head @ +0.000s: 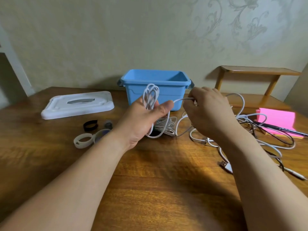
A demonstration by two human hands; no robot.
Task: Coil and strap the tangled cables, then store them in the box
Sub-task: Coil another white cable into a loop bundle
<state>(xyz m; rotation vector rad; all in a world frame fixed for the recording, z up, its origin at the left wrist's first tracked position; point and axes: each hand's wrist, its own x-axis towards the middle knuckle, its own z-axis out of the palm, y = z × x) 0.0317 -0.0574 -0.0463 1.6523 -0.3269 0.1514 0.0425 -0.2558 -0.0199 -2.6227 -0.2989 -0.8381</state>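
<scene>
Left hand [145, 119]: palm toward camera, grips white cable coil [150, 94]; loops stick up past fingers and hang below palm. Right hand [208, 112]: fingertips pinch coil's free strand [181, 99], which runs to left thumb. Second white bundle [166, 126] lies on wooden table [150, 180] behind left hand. Open blue box [166, 97] just beyond hands. Cable tangle [260, 139], white and black, at right, USB plug [225, 165] at its near end. Pink sticky notes [276, 119] under black pen [281, 130]. At left: white lid [78, 104], black strap ring [90, 125], white strap loop [83, 140].
</scene>
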